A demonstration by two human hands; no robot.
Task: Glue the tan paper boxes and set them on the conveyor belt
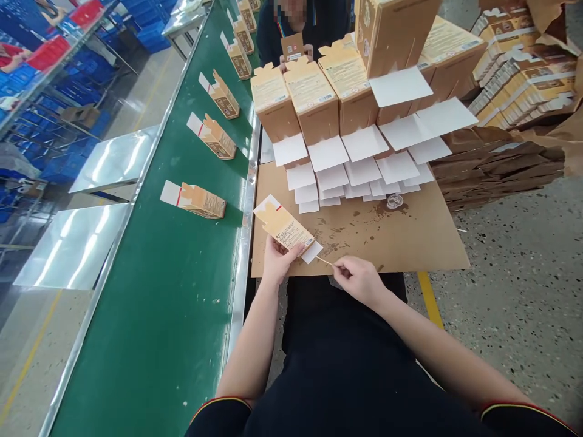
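My left hand (279,260) grips a small tan carton (286,227) by its near end, holding it tilted just above the cardboard sheet (410,233). Its white flaps stick out at both ends. My right hand (357,278) is closed in a pinch on a thin strip (324,261) that runs toward the carton's near white flap. Behind, many more tan cartons (314,97) stand in overlapping rows with white flaps (364,145) hanging forward.
A green conveyor belt (173,291) runs along my left with several finished cartons (200,200) lying on it. A person (300,24) stands at the far end holding a carton. Flat carton stacks (514,79) and brown paper lie on the right.
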